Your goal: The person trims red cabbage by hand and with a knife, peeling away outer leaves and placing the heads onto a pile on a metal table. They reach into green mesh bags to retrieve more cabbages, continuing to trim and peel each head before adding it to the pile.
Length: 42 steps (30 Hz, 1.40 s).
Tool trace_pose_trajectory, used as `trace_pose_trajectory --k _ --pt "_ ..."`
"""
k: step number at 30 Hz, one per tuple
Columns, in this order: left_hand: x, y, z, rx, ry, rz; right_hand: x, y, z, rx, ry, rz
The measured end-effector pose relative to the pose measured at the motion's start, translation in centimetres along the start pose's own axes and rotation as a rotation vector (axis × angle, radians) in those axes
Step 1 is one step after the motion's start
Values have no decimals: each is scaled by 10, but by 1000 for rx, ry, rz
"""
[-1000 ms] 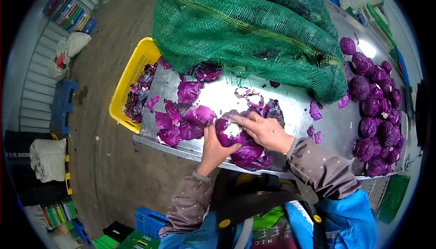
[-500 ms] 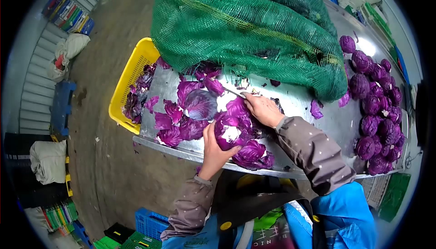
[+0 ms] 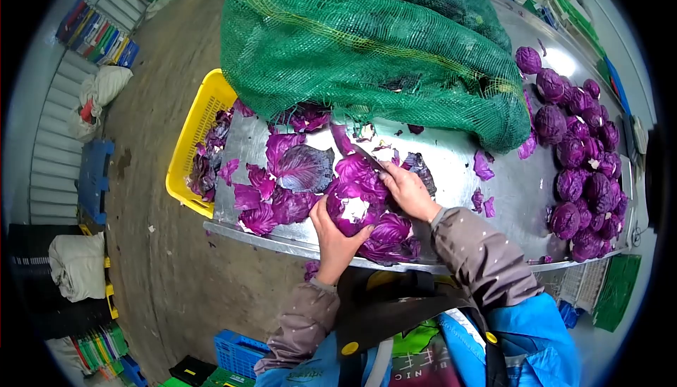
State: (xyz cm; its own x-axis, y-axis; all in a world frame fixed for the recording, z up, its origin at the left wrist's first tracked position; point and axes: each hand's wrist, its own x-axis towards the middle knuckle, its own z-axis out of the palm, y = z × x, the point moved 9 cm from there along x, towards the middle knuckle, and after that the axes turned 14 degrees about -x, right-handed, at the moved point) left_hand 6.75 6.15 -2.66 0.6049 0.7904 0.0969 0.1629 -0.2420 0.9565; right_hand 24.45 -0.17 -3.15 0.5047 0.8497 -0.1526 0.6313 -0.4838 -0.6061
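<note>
My left hand (image 3: 334, 241) is wrapped around a red cabbage (image 3: 345, 222), its pale cut stem facing up. In my right hand (image 3: 409, 191) is a knife (image 3: 368, 157), its blade pointing up and left over purple leaves just beyond the cabbage. Loose cabbage leaves (image 3: 303, 168) lie on the metal table (image 3: 451, 168) to the left of my hands. More purple leaves (image 3: 390, 237) lie under and beside the held cabbage, near the table's front edge. A dark outer leaf (image 3: 421, 173) sits just beyond my right hand.
A large green mesh sack (image 3: 367, 55) lies across the back of the table. Several red cabbages (image 3: 578, 150) are grouped at the right end. A yellow crate (image 3: 185, 140) of leaves stands at the left end. Blue crate (image 3: 238, 352) on the floor, lower left.
My right hand and the knife have come slightly nearer to me, uncovering more of the dark leaf. My left hand still holds the cabbage. The whole view has shifted a little.
</note>
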Motion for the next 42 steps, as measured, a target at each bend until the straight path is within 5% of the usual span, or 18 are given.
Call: trace_pose_trajectory --k 4,6,8,10,14,20,24,28,34,38,40,42 --pt "2 -7 -8 -80 -81 -106 -10 -25 -7 193 -78 36" --pt "8 3 -10 -39 -69 -87 -4 10 17 246 -95 233" --pt "22 59 -6 314 -116 144 -6 5 26 270 -12 168" --pt "29 60 9 477 -272 91 -7 -15 22 153 -52 126" --pt "22 39 -11 381 -310 61 1 -5 25 -133 27 163" --pt "16 37 -53 315 -289 49 2 -39 26 101 -12 75" --pt "30 26 -43 303 -346 -163 1 -74 27 126 -106 71" --pt "36 -8 -46 312 -416 -233 20 -18 20 25 66 135" --pt "27 1 -49 -622 -279 -377 18 -11 -15 134 78 197" --pt "34 16 -61 -711 -149 -312 19 0 -45 425 229 126" --pt "36 20 -61 -630 -148 -229 3 -35 -43 187 46 99" --pt "39 31 -58 -528 -121 -139 -15 -84 -40 118 106 -159"
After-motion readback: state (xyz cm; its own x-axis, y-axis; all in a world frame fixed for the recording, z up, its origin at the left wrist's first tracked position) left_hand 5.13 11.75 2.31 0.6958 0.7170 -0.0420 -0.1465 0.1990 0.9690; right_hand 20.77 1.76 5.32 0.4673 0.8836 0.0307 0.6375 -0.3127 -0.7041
